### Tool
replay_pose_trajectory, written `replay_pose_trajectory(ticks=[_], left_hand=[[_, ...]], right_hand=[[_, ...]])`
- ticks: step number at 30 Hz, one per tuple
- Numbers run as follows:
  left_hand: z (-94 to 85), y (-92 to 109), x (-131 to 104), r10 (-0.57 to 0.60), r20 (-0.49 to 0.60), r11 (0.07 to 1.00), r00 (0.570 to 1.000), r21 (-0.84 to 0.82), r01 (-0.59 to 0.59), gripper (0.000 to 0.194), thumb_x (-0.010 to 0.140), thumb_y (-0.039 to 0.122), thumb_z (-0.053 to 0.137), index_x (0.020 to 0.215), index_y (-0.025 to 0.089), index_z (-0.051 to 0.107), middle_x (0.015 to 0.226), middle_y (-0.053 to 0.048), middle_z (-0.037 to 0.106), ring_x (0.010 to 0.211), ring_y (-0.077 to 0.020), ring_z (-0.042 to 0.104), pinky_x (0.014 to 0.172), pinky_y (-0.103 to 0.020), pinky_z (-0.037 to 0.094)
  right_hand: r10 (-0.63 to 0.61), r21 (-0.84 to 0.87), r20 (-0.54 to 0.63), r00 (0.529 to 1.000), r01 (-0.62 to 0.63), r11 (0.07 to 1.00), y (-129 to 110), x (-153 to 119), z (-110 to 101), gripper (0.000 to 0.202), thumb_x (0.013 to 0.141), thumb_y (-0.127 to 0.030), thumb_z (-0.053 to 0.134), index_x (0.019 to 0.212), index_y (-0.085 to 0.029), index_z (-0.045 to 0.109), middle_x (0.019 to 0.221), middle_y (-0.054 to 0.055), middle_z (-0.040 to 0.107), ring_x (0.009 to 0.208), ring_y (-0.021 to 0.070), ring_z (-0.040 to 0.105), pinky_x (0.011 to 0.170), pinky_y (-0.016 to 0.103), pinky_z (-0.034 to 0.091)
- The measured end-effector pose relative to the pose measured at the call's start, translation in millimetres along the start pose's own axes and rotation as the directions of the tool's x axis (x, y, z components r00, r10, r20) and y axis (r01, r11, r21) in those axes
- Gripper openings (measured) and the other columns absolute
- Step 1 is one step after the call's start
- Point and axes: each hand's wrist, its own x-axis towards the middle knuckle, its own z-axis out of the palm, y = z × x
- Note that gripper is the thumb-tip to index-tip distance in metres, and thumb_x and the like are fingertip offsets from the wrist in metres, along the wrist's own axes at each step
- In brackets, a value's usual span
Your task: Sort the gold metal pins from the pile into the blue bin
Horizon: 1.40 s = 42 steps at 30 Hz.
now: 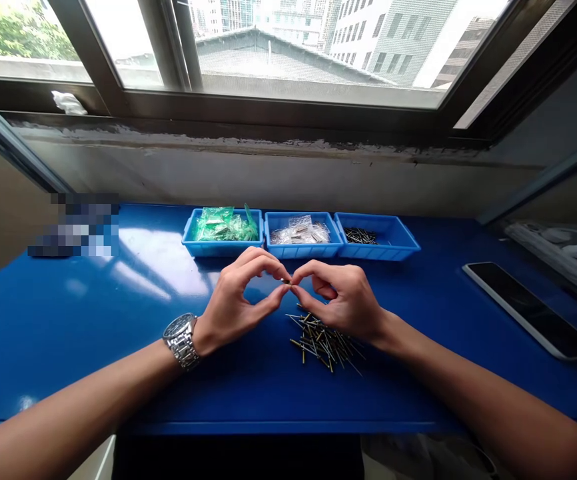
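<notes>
Metal part, pinched by left hand and right hand, thumb to forefinger on each, apparently to steady both ends

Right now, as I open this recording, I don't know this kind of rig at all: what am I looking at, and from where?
There is no robot here. One camera, worn on a person's head, looks forward and down at their bare hands.

The left hand, with a metal watch on its wrist, and the right hand meet at the fingertips, pinching a small part too tiny to identify.

Below them, a pile of thin metal pins lies on the blue table. Behind stand three blue bins: the left holds green packets, the middle clear ones, the right dark, thin pieces. A phone lies at the right; something at the left is pixelated out.
</notes>
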Motion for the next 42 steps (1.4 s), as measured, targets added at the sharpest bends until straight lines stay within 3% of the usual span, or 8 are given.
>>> replay_pose_trajectory(ticks=[10, 16, 23, 33, 42], left_hand=[[0.0, 1.7, -1.2, -0.023, 0.046, 1.0, 0.999, -0.014, 0.024, 0.003, 0.093, 0.016, 0.066, 0.096, 0.017, 0.067, 0.095, -0.006, 0.067, 0.09, -0.0176, 0.062, 0.078, -0.032, 0.053], [1.0, 3.2, -1.5, 0.017, 0.114, 1.0, 0.993, -0.004, -0.016, 0.005, 0.094, 0.021, 0.067, 0.097, 0.017, 0.067, 0.098, -0.007, 0.066, 0.092, -0.0187, 0.062, 0.081, -0.034, 0.054], [-0.2, 3.2, -1.7, -0.018, 0.03, 1.0, 0.999, -0.017, 0.019, 0.005, 0.092, 0.016, 0.067, 0.097, 0.017, 0.067, 0.097, -0.007, 0.066, 0.091, -0.0181, 0.062, 0.079, -0.033, 0.053], [0.6, 3.2, -1.9, 0.008, 0.01, 0.999, 1.0, -0.036, -0.008, 0.007, 0.09, 0.013, 0.069, 0.096, 0.016, 0.067, 0.097, -0.005, 0.067, 0.092, -0.0166, 0.063, 0.081, -0.032, 0.054], [-2.2, 1.2, -3.3, -0.004, -0.003, 0.999, 1.0, -0.039, 0.004, 0.005, 0.092, 0.014, 0.068, 0.097, 0.015, 0.067, 0.095, -0.005, 0.066, 0.091, -0.0162, 0.062, 0.079, -0.031, 0.052]], right_hand=[[-0.086, -0.065, -0.163, 0.983, 0.076, 0.995, -8.0, -2.2, -1.5, 0.009, 0.09, -0.027, 0.07, 0.089, -0.018, 0.069, 0.054, -0.009, 0.038, 0.043, 0.0055, 0.032, 0.045, 0.022, 0.031], [-0.137, -0.086, -0.15, 0.979, 0.126, 0.988, -10.5, -2.6, -0.8, 0.01, 0.092, -0.03, 0.069, 0.088, -0.02, 0.07, 0.053, -0.009, 0.041, 0.044, 0.0063, 0.033, 0.045, 0.023, 0.031], [-0.06, -0.081, -0.155, 0.986, 0.047, 0.996, -8.7, -0.5, -3.9, 0.01, 0.091, -0.029, 0.069, 0.088, -0.02, 0.069, 0.053, -0.009, 0.039, 0.044, 0.0066, 0.035, 0.045, 0.023, 0.032], [-0.006, 0.025, -0.003, 1.0, 0.006, 1.0, -2.5, 0.8, 1.6, 0.009, 0.09, -0.024, 0.07, 0.094, -0.016, 0.071, 0.058, -0.008, 0.043, 0.049, 0.0058, 0.036, 0.048, 0.021, 0.033], [-0.002, -0.026, -0.096, 0.995, -0.001, 1.0, -4.9, 0.0, -1.0, 0.007, 0.089, -0.023, 0.07, 0.09, -0.016, 0.069, 0.056, -0.009, 0.037, 0.046, 0.0054, 0.036, 0.048, 0.021, 0.033]])
